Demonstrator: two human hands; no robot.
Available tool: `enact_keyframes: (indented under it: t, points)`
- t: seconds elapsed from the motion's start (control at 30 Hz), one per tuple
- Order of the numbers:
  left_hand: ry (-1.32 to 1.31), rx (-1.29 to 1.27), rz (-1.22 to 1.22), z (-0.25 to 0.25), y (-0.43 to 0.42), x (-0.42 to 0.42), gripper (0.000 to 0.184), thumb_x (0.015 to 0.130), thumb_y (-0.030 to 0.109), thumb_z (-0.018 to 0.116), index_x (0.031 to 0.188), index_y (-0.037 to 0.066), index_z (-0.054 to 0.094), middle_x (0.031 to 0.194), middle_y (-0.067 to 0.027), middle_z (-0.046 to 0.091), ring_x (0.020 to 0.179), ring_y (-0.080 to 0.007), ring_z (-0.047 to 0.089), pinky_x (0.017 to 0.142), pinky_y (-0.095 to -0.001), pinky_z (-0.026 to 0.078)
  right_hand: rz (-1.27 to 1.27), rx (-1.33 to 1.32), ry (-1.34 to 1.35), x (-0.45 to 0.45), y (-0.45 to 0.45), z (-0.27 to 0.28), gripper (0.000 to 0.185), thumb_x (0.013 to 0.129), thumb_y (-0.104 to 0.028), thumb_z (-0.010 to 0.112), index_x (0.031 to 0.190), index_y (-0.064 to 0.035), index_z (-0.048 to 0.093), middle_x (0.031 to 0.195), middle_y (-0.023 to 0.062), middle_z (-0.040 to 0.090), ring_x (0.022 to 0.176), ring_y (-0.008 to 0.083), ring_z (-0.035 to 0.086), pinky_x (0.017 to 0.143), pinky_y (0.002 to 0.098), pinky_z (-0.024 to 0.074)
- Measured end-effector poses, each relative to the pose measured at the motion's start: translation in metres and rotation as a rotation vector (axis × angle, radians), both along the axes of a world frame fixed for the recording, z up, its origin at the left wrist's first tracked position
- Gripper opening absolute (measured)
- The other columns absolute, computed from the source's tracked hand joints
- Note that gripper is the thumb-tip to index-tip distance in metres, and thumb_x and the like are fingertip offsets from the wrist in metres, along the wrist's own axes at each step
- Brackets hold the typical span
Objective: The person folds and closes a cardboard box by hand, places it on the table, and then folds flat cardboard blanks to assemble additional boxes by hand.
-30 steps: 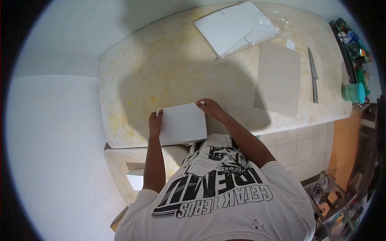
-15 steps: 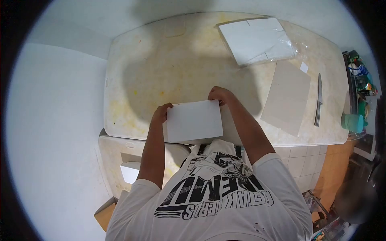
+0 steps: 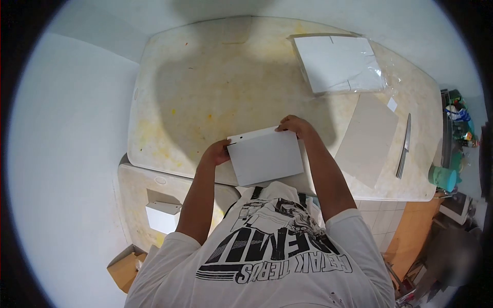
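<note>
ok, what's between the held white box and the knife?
The right forearm, nearest the white box, then the flat grey board, nearest the knife; the head view shows both.

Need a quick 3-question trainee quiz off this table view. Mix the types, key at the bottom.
1. True or false: the knife lies on the table between the flat grey board and the green cup.

2. Multiple choice: what are the left hand and right hand both holding?
A) The knife
B) A white box
C) The green cup

3. Fill in the missing word: the flat white pack near the far edge of the table is in clear ____.

Key: 1 true; 2 B; 3 plastic
</note>
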State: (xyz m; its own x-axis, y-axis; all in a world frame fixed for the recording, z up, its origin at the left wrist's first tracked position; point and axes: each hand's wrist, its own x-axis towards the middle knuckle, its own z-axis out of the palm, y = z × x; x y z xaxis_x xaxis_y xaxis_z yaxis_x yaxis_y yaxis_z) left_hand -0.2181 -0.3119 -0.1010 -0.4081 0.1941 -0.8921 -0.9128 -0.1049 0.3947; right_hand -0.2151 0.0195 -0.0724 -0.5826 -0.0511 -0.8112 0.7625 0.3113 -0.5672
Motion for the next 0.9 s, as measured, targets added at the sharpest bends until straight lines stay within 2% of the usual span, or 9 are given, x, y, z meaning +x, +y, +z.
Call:
enact_keyframes:
  t: [0.03, 0.13, 0.23, 0.33, 0.43, 0.63, 0.73, 0.83, 0.9]
  points:
    - [0.052, -0.073, 0.001, 0.001, 0.006, 0.004, 0.036, 0.088, 0.033, 0.061, 0.113, 0.007, 0.055, 0.093, -0.0111, 0.065, 0.084, -0.026, 0.064, 0.077, -0.0389, 0.053, -0.083, -0.051, -0.015, 0.006, 0.0, -0.005, 0.063, 0.067, -0.021, 0.081, 0.121, -0.0036, 0.052, 0.107, 0.0102, 0.06, 0.097, 0.0222, 0.059, 0.075, 0.0397, 0.0513]
    - [0.745, -0.915, -0.488, 0.047, 0.028, 0.017, 0.045, 0.084, 0.037, 0.064, 0.111, 0.002, 0.055, 0.102, -0.0157, 0.063, 0.092, -0.0293, 0.063, 0.082, -0.0407, 0.051, -0.214, -0.19, 0.028, 0.024, 0.001, -0.003, 0.054, 0.071, -0.016, 0.078, 0.118, -0.0028, 0.054, 0.103, 0.0106, 0.061, 0.094, 0.0217, 0.061, 0.077, 0.036, 0.0516]
    - [0.699, -0.878, -0.798, 0.058, 0.041, 0.005, 0.059, 0.077, 0.049, 0.067, 0.105, -0.002, 0.06, 0.095, -0.0186, 0.066, 0.091, -0.0303, 0.064, 0.082, -0.04, 0.051, -0.291, -0.372, -0.02, 0.032, -0.004, 0.02, 0.049, 0.072, -0.014, 0.077, 0.115, -0.0032, 0.056, 0.099, 0.0095, 0.061, 0.09, 0.0197, 0.061, 0.077, 0.0323, 0.0507]
    - [0.561, -1.113, -1.013, 0.063, 0.059, -0.002, 0.064, 0.073, 0.056, 0.067, 0.097, -0.004, 0.065, 0.091, -0.0205, 0.068, 0.092, -0.0328, 0.065, 0.083, -0.0408, 0.051, -0.321, -0.26, 0.119, 0.047, -0.02, 0.047, 0.042, 0.073, -0.011, 0.075, 0.111, -0.003, 0.058, 0.095, 0.0074, 0.061, 0.086, 0.0168, 0.06, 0.075, 0.0294, 0.0498]
    - [0.38, -0.905, -1.119, 0.074, 0.056, -0.017, 0.065, 0.074, 0.061, 0.068, 0.09, -0.003, 0.066, 0.08, -0.0168, 0.066, 0.079, -0.0254, 0.065, 0.069, -0.037, 0.052, -0.298, -0.214, 0.336, 0.064, -0.031, 0.063, 0.036, 0.076, -0.009, 0.072, 0.11, -0.0039, 0.059, 0.092, 0.0051, 0.061, 0.085, 0.013, 0.059, 0.072, 0.028, 0.0485]
    - [0.061, -0.533, -0.949, 0.077, 0.041, -0.029, 0.069, 0.074, 0.065, 0.065, 0.101, 0.002, 0.063, 0.093, -0.0078, 0.064, 0.076, -0.0159, 0.063, 0.068, -0.0288, 0.053, -0.348, -0.064, 0.555, 0.088, -0.041, 0.081, 0.033, 0.08, -0.009, 0.068, 0.111, -0.0047, 0.058, 0.083, 0.0036, 0.062, 0.077, 0.0093, 0.058, 0.069, 0.0268, 0.0474]
    - [0.011, -0.466, -0.973, 0.091, 0.044, -0.033, 0.068, 0.074, 0.062, 0.068, 0.108, 0.003, 0.061, 0.103, -0.0071, 0.062, 0.084, -0.0182, 0.061, 0.074, -0.0334, 0.052, -0.287, 0.053, 0.596, 0.094, -0.045, 0.09, 0.032, 0.08, -0.008, 0.068, 0.11, -0.0038, 0.057, 0.081, 0.0044, 0.063, 0.074, 0.0101, 0.059, 0.069, 0.0263, 0.0476]
    - [0.127, -0.557, -0.941, 0.128, 0.056, -0.03, 0.071, 0.074, 0.058, 0.07, 0.121, 0.006, 0.056, 0.125, -0.0125, 0.054, 0.11, -0.0267, 0.054, 0.09, -0.0488, 0.045, -0.207, 0.049, 0.59, 0.096, -0.046, 0.097, 0.037, 0.08, -0.008, 0.068, 0.113, -0.0044, 0.055, 0.079, 0.0051, 0.064, 0.073, 0.0104, 0.059, 0.069, 0.0258, 0.0478]
    - [0.078, -0.483, -0.86, 0.105, 0.046, -0.035, 0.073, 0.075, 0.055, 0.07, 0.127, 0.008, 0.053, 0.135, -0.0149, 0.047, 0.124, -0.0315, 0.042, 0.097, -0.0592, 0.034, -0.276, -0.039, 0.518, 0.094, -0.039, 0.087, 0.039, 0.078, -0.01, 0.07, 0.112, -0.0053, 0.054, 0.085, 0.0082, 0.063, 0.077, 0.0151, 0.06, 0.07, 0.0307, 0.0488]
